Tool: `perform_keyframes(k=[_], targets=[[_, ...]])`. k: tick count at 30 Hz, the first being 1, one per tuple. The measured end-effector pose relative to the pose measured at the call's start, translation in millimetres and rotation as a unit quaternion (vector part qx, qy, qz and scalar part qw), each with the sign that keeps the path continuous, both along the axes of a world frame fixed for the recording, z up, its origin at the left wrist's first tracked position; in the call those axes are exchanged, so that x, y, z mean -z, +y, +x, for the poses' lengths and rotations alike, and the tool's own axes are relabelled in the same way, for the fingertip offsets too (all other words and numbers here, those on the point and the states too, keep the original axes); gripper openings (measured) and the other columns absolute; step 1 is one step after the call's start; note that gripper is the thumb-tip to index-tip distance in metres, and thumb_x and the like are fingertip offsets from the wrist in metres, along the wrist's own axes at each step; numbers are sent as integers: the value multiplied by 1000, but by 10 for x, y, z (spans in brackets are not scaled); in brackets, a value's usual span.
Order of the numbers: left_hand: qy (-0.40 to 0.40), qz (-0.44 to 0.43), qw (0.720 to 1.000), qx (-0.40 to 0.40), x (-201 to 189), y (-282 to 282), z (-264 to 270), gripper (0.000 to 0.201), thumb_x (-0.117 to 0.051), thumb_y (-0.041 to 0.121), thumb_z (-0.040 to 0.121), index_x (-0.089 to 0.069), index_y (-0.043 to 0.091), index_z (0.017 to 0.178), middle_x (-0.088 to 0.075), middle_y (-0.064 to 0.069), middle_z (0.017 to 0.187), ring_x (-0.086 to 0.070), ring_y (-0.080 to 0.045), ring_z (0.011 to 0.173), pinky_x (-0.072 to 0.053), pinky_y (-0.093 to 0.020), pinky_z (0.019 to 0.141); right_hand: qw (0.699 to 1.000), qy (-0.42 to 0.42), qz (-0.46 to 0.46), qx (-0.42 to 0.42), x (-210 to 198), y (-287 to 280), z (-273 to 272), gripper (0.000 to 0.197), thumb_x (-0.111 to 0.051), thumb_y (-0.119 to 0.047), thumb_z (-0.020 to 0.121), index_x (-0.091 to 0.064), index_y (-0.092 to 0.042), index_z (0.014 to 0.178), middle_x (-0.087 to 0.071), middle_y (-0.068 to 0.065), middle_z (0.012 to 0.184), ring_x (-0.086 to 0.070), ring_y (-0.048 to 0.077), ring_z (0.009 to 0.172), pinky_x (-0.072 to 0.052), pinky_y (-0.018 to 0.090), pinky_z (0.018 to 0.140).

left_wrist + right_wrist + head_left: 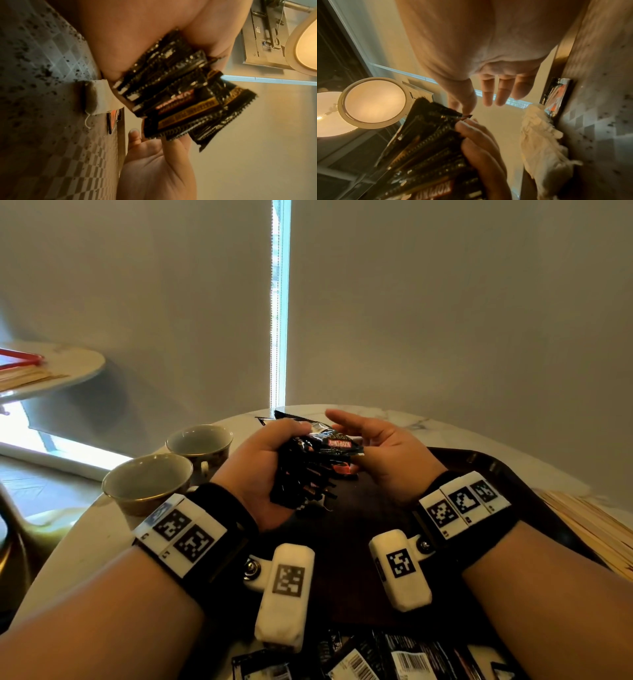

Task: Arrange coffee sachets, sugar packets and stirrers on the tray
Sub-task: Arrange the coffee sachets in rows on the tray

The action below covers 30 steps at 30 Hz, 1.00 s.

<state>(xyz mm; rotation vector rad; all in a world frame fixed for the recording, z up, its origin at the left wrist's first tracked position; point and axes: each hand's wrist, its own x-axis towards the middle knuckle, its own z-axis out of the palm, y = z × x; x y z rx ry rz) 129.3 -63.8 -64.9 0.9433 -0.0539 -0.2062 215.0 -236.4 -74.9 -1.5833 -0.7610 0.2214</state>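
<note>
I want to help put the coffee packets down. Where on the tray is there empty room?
The dark tray is bare in the middle, between the two wrists, below the bundle of packets in the left hand. It is crowded at the near edge, where loose packets lie, and left of it by the cups.

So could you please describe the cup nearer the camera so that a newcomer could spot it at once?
Start at the dark tray on the marble table. Left of the tray stand two empty cups; this cup is the nearer one, just beyond the left hand. Unlike its neighbour, it shows no handle.
</note>
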Motion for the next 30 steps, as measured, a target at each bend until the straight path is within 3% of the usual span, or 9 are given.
perform_keyframes(k=[4, 7, 11, 14, 16, 20, 23, 25, 30], targets=[[16, 14, 1000, -6, 8, -18, 6, 37, -52, 29, 97, -63, 0, 118, -72, -20, 95, -72, -29, 75, -61, -36, 62, 999, 21, 38, -32, -14, 34, -66, 51, -50, 20, 90, -67, -19, 118, -77, -4, 105, -72, 14, 99, -57, 22, 79], [12, 7, 1000, -11, 15, -24, 10, 39, -53, 33, 98, -63, 0, 117, -71, -20, 96, -72, -30, 79, -62, -36, 66, 998, 21, 47, -31, -8, 31, -74, 45, -51, 18, 90, -68, -16, 115, -77, -2, 102, -72, 13, 97, -58, 22, 77], [14, -1, 1000, -13, 13, -29, 18, 41, -51, 36, 99, -68, -1, 108, -71, -20, 95, -72, -30, 78, -62, -37, 67, 999, 8, 44, 1, 51, 20, -14, 50, -54, 15, 89, -78, -26, 104, -77, 3, 106, -67, 25, 99, -56, 36, 87], [9, 3, 1000, -18, 6, -25, 13, 40, -50, 35, 100, -68, -1, 105, -72, -20, 93, -72, -30, 76, -62, -37, 63, 999, 14, 51, 13, 67, 26, 21, 48, -53, 16, 90, -77, -23, 103, -78, 2, 98, -69, 13, 80, -57, 22, 69], [9, 0, 1000, -22, -6, -24, 0, 38, -49, 33, 101, -67, -1, 103, -72, -20, 88, -72, -29, 69, -60, -35, 57, 998, 13, 51, 29, 65, 24, 30, 42, -54, 13, 92, -75, -21, 104, -78, -1, 97, -69, 8, 75, -55, 19, 62], [11, 33, 998, -53, -21, -50, -2, 28, -48, 22, 100, -62, -1, 107, -69, -17, 77, -69, -27, 55, -55, -30, 47, 990, 7, 48, 129, 117, 4, 122, 26, -65, -9, 94, -80, -29, 87, -74, 4, 93, -63, 23, 81, -52, 30, 62], [14, 76, 991, -107, -11, -47, 40, 27, -52, 16, 97, -56, -2, 116, -67, -18, 80, -67, -26, 56, -53, -31, 49, 969, 42, 94, 223, 140, -13, 224, 23, -60, -12, 98, -75, -23, 85, -74, 1, 85, -64, 19, 78, -49, 32, 61], [11, 101, 984, -146, 10, -37, 75, 37, -55, 15, 94, -54, -4, 126, -66, -21, 91, -66, -27, 62, -50, -34, 55, 958, 54, 89, 268, 140, -46, 284, 20, -56, -12, 100, -71, -21, 89, -73, 4, 86, -62, 18, 74, -47, 31, 59], [-3, 103, 981, -162, 6, -13, 110, 28, -54, 16, 95, -55, 2, 119, -61, -20, 95, -63, -26, 63, -48, -34, 56, 935, 117, 30, 333, 142, -165, 350, 18, -52, -12, 102, -60, -19, 87, -66, 8, 91, -59, 15, 65, -44, 27, 52]])
